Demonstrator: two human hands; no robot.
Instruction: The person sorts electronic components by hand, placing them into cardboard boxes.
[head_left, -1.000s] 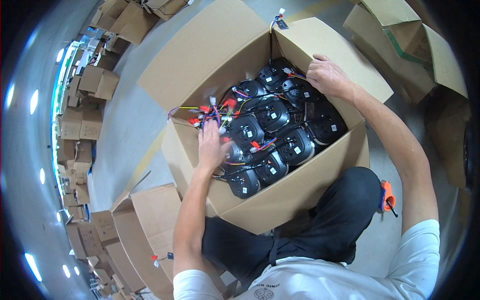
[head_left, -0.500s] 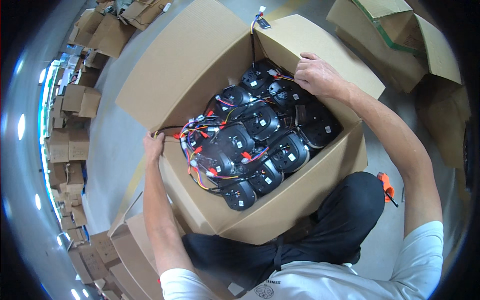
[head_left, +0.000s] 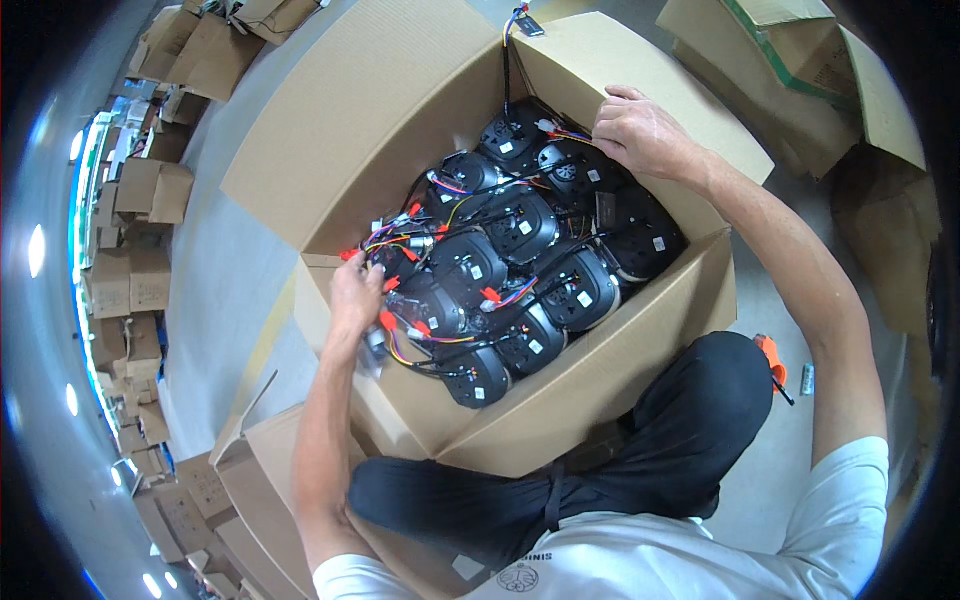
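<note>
A large open cardboard box [head_left: 590,400] stands in front of my legs. Round-cornered black plastic units [head_left: 522,225] with small white labels fill it in rows. Coloured wires [head_left: 395,240] with red and white connectors lie over the units on the left side. My left hand [head_left: 356,292] is inside the left edge, its fingers bent round part of these wires. At the far right wall, my right hand [head_left: 645,135] is closed, with wire ends beside its fingertips; its fingers hide whatever they grip. One black cable [head_left: 507,75] runs up the far corner, its plug over the rim.
Raised flaps [head_left: 370,100] spread from the box's far sides. Other cartons [head_left: 770,90] stand at the far right, and stacked cartons [head_left: 150,190] line the left. An orange object [head_left: 768,355] with a black stem lies on the floor beside my right knee.
My left hand has moved from the box's left edge inward onto the wires, and the black cable it held there has left the rim. My right hand stays nearly in place.
</note>
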